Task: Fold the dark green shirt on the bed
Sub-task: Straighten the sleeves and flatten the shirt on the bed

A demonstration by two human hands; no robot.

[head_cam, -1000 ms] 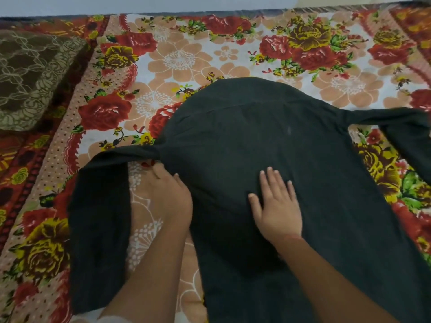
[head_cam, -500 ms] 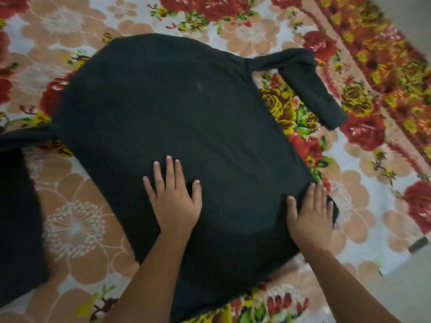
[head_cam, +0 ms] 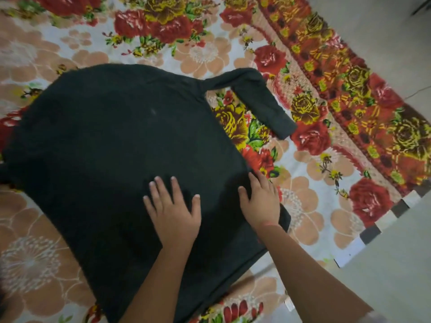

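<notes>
The dark green shirt [head_cam: 121,145] lies spread flat on the floral bedsheet [head_cam: 203,52], its body filling the middle of the view. One sleeve [head_cam: 261,101] bends out and down at the upper right; the other runs off the left edge. My left hand [head_cam: 173,210] rests flat on the shirt's lower part, fingers spread. My right hand [head_cam: 262,201] presses palm down on the shirt's right side edge, fingers together, partly over the sheet.
The bed's corner and edge [head_cam: 382,227] run diagonally at the lower right, with a checked trim. Beyond it is pale floor [head_cam: 384,276]. A red and yellow flowered border [head_cam: 349,73] lines the sheet's right side.
The view has swung right and then settled back a little. My left hand left the left sleeve and now lies flat on the body; my right hand slid to the right side edge.
</notes>
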